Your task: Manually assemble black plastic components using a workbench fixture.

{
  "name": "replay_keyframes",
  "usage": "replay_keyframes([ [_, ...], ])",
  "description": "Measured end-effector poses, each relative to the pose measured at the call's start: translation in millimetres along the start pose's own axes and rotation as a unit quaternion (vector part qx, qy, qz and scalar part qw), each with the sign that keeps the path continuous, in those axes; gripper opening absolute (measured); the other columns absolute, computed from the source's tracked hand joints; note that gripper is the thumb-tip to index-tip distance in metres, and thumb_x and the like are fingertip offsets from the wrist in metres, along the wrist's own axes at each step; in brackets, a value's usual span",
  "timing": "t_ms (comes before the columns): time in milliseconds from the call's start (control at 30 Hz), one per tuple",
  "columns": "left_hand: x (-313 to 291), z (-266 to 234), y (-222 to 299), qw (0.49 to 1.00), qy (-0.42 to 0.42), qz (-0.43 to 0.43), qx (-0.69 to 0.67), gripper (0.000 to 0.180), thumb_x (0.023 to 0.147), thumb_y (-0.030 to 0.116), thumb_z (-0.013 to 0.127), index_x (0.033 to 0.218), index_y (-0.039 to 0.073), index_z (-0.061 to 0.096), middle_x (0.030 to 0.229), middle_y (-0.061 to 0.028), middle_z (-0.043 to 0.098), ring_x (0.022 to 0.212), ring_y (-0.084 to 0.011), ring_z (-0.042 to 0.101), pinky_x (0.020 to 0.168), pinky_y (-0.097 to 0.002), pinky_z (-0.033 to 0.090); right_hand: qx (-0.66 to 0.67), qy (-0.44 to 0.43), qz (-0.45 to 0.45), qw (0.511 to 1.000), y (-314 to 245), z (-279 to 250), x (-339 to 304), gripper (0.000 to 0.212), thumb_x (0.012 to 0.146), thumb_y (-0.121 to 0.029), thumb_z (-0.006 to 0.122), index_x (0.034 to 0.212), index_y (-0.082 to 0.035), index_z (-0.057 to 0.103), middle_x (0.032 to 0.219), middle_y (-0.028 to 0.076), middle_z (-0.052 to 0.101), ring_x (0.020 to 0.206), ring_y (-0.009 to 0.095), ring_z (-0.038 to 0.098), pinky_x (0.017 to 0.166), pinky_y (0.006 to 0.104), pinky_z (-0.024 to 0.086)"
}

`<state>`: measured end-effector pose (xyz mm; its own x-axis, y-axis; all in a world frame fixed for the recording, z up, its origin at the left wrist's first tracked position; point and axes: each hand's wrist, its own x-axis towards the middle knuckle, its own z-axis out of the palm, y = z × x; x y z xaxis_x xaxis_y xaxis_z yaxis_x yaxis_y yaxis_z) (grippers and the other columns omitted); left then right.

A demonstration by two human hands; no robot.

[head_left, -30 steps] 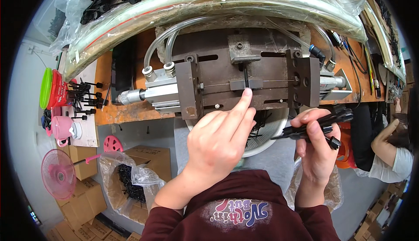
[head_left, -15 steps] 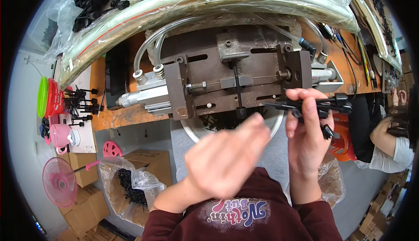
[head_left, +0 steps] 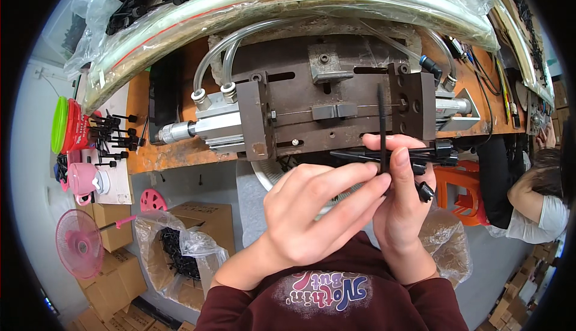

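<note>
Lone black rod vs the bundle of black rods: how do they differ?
Pose: the lone rod runs up the view; the bundle lies crosswise.
Grip: the left hand pinches the lone rod; the right hand holds the bundle.
Ends: the bundle shows wider caps; the lone rod's near end is hidden.
Shared: both black, with slender shafts.

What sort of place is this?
Most likely a small workshop or factory floor: a brown metal fixture with clear tubes sits on a wooden bench, and a plastic-lined carton below holds a heap of black parts.
</note>
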<state>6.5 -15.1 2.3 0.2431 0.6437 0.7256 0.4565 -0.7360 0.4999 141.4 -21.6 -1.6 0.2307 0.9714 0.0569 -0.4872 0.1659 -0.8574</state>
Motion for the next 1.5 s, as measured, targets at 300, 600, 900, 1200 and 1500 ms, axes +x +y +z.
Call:
replay_keyframes([
  [300,-2.6,-7.7,-16.1,0.985,-0.125,-0.038,0.115,0.024,0.069,0.000,0.073,0.092,-0.001,0.066,0.115,-0.0149,0.065,0.083,-0.0250,0.066,0.075,-0.0332,0.054,-0.200,-0.008,-0.140,0.970,-13.2,-30.4,1.0,0.021,0.094,-0.005,0.056,0.111,-0.002,0.044,0.104,0.023,0.065,0.062,0.016,0.061,0.060,0.0258,0.052],
  [600,16.4,-11.7,-11.1,0.954,-0.213,-0.036,0.208,0.020,0.074,0.007,0.073,0.093,0.002,0.067,0.119,-0.0103,0.065,0.059,-0.0143,0.060,0.053,-0.0251,0.046,-0.256,-0.023,-0.223,0.940,-22.1,-42.1,-3.6,0.024,0.093,-0.014,0.062,0.105,-0.006,0.043,0.105,0.022,0.061,0.058,0.014,0.060,0.057,0.0240,0.051],
  [900,15.5,-10.9,-13.9,0.964,-0.196,-0.057,0.170,0.026,0.071,0.008,0.076,0.095,0.001,0.069,0.115,-0.0115,0.067,0.060,-0.0157,0.063,0.054,-0.0257,0.049,-0.587,-0.041,-0.388,0.709,-36.7,-46.5,-5.4,0.034,0.070,-0.006,0.083,0.098,-0.012,0.064,0.102,0.006,0.058,0.086,0.020,0.061,0.070,0.0288,0.050],
  [1200,12.9,-22.3,11.6,0.951,-0.128,-0.136,-0.246,0.034,0.065,0.011,0.084,0.096,0.003,0.074,0.089,-0.0101,0.071,0.075,-0.0194,0.069,0.064,-0.0283,0.056,-0.538,-0.184,-0.464,0.679,-17.7,-39.9,2.6,0.032,0.071,0.001,0.073,0.103,0.001,0.068,0.108,0.015,0.064,0.078,0.023,0.064,0.062,0.0307,0.057],
  [1500,6.8,-27.4,11.2,0.970,-0.123,-0.146,-0.152,0.036,0.061,0.011,0.084,0.095,0.008,0.075,0.090,-0.0072,0.068,0.079,-0.0189,0.066,0.062,-0.0275,0.054,-0.494,-0.164,-0.436,0.734,-10.7,-44.5,11.2,0.031,0.073,0.003,0.073,0.103,-0.001,0.065,0.109,0.017,0.065,0.077,0.024,0.065,0.063,0.0298,0.054],
])
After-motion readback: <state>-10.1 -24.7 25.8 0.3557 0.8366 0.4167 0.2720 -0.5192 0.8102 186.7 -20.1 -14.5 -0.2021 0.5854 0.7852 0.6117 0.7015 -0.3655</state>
